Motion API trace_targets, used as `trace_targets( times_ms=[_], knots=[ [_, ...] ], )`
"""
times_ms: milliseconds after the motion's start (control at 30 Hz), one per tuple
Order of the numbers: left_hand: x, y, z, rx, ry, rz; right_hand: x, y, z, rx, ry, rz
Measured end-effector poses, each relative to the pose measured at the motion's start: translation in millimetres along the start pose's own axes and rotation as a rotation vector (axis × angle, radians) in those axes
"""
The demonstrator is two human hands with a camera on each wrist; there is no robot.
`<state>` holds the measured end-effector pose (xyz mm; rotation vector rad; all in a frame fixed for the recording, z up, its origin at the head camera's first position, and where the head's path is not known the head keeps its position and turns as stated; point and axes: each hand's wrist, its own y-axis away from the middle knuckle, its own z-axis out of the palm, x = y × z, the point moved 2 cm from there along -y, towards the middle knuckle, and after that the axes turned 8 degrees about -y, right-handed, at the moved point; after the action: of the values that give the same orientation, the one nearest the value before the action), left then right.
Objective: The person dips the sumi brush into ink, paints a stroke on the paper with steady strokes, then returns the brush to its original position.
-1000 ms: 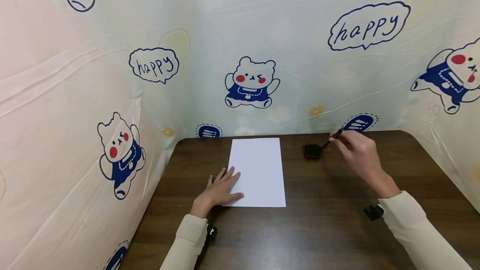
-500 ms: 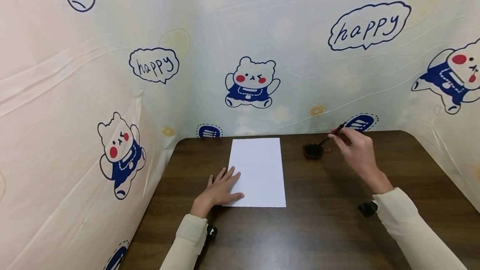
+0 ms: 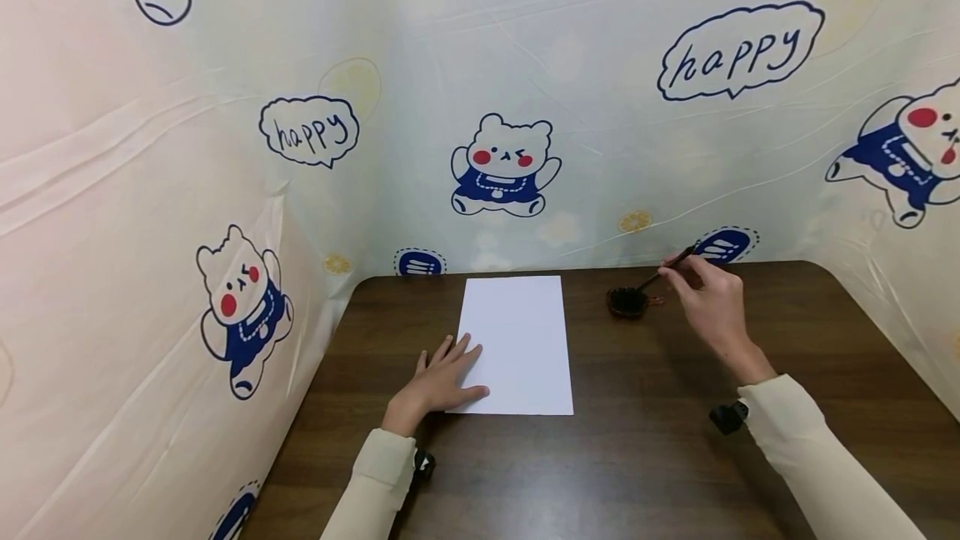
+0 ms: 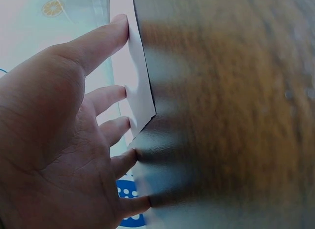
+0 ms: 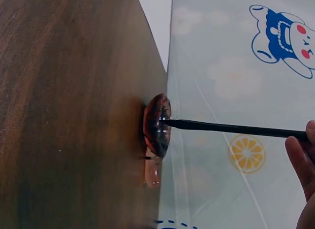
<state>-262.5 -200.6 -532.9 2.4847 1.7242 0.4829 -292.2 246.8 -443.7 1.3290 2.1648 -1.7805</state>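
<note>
My left hand [image 3: 438,386] rests with spread fingers over the lower left edge of a white sheet of paper [image 3: 521,344]. In the left wrist view, the thumb and two fingers [image 4: 114,98] lie on the paper while the other two reach past its corner onto the table. Between thumb and fingers, my right hand [image 3: 708,298] pinches a slim dark writing brush [image 5: 231,129]. The brush slants down to the left, its tip at a small reddish-brown dish [image 5: 149,125] with a stubby handle and black, glossy ink-like contents.
Paper and dish lie on a dark wood-grain table [image 3: 525,482], the dish to the right of the sheet near the far edge. Pale printed curtains [image 3: 592,107] enclose the table at the back and both sides.
My right hand and forearm have shifted slightly left, and the brush's upper end has risen a little, its tip staying at the dish. The left hand and the paper keep their place.
</note>
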Motion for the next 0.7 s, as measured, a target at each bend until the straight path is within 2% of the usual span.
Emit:
trace_targets(
  times_ms=[267,533,700],
  knots=[
    [0.4,-0.2,0.1,0.008,0.01,0.004,7.9,5.9,0.3,-0.004,0.003,0.063],
    [1.3,0.6,-0.2,0.012,0.013,0.002,9.9,7.4,-3.2,0.01,0.086,0.111],
    [1.8,0.6,0.0,0.013,0.014,0.008,8.0,7.3,-4.9,0.0,0.088,0.128]
  ],
)
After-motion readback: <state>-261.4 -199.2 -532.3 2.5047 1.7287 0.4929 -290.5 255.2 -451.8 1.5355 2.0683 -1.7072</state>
